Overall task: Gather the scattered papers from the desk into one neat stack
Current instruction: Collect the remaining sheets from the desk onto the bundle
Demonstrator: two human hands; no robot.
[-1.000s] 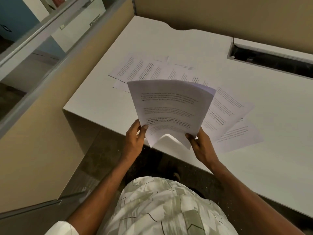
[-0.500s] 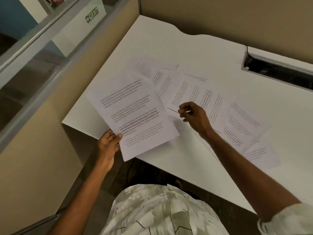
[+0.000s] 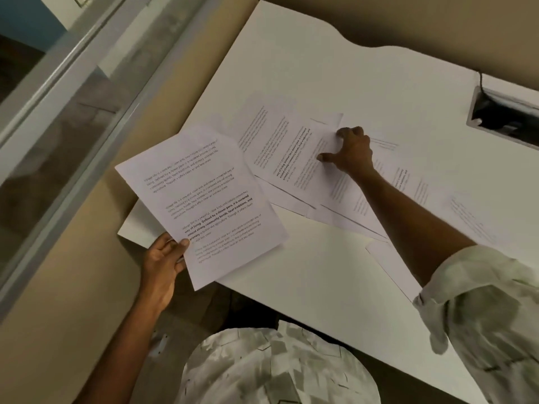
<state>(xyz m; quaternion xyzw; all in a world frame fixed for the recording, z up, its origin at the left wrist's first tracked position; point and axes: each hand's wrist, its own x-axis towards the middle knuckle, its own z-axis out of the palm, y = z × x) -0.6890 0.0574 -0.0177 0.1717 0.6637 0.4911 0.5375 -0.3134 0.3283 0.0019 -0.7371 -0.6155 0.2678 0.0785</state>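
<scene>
Head view only. Gripping the gathered sheets (image 3: 204, 199) at 9 o'clock with the left hand (image 3: 164, 260), thumb on top and fingers curled under the near corner, out over the left edge of the table (image 3: 320, 272). Reaching toward 1 o'clock with the right hand (image 3: 350, 150), fingertips and thumb spread and pressing on the top loose sheet (image 3: 313, 167), no edge plainly pinched. From 12 to 3 o'clock on the table: scattered papers (image 3: 271, 141), fanned and overlapping, with farther sheets (image 3: 466, 217) past the forearm.

Probably best to drag that sheet toward 8 o'clock until an edge comes free, then pinch it and tuck it under the left thumb. Keep the pressure light, to avoid creasing or hauling lower sheets along.

Held sheets: long axis about 11 to 5 o'clock, head of the page at 11. Loose sheet: about 10 to 4, print running toward 1
</scene>
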